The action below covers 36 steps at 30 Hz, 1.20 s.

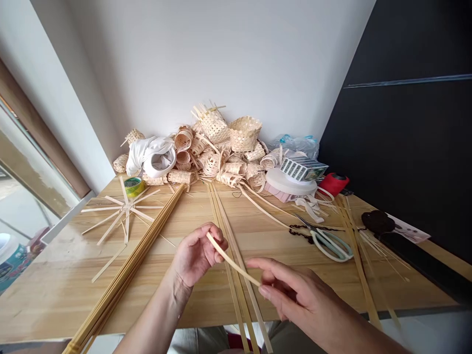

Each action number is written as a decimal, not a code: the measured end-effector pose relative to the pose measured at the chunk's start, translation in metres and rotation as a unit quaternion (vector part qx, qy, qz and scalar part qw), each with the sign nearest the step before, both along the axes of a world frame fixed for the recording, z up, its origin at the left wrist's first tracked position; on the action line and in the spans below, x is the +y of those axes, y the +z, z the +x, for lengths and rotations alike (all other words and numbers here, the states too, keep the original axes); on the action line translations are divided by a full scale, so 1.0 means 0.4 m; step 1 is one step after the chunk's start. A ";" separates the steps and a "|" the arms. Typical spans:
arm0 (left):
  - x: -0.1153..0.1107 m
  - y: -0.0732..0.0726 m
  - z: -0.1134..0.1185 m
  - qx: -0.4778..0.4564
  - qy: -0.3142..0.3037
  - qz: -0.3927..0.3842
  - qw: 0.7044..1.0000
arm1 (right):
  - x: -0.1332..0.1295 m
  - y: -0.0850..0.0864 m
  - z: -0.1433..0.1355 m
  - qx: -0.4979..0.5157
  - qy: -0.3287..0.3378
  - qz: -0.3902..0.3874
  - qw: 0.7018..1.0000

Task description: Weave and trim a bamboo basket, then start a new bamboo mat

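A narrow pale bamboo strip (pixel 233 263) spans the gap between my two hands above the table, bowed slightly downward. My left hand (pixel 193 253), palm turned up, has its fingers curled around the strip's upper left end. At the lower right, my right hand (pixel 300 291) pinches the strip between thumb and fingers, with the index finger stretched out above it. Whether the strip runs on behind the right hand is hidden. Below the hands, several long flat strips (pixel 236 275) lie lengthwise on the wooden table (pixel 177 307) and reach past its front edge.
Left of my hands lie a bundle of strips (pixel 136 258) and a star of crossed strips (pixel 126 208). Woven baskets (pixel 245 132) pile against the wall, near a white cloth (pixel 147 152) and a tape roll (pixel 134 186). Scissors (pixel 330 242) and red thread (pixel 334 184) lie right.
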State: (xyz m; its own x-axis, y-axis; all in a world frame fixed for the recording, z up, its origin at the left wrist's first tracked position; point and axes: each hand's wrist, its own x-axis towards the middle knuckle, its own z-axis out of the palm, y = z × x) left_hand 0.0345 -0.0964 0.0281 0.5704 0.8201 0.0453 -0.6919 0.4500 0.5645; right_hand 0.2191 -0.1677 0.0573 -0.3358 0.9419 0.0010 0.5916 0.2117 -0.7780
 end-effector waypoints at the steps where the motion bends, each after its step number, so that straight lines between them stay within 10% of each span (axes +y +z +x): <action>1: -0.003 -0.003 0.007 -0.007 -0.007 -0.010 1.000 | -0.003 0.009 0.001 -0.029 -0.001 0.056 0.998; 9: -0.026 -0.010 0.084 -0.078 0.023 -0.061 0.995 | -0.001 0.027 0.023 -0.109 -0.016 0.296 0.949; 23: -0.034 -0.023 0.100 -0.022 0.098 0.023 0.995 | 0.017 -0.068 0.038 0.030 -0.079 0.137 0.987; 36: -0.036 -0.037 0.105 0.041 0.207 0.049 0.976 | 0.006 -0.052 -0.003 0.138 -0.149 -0.038 0.979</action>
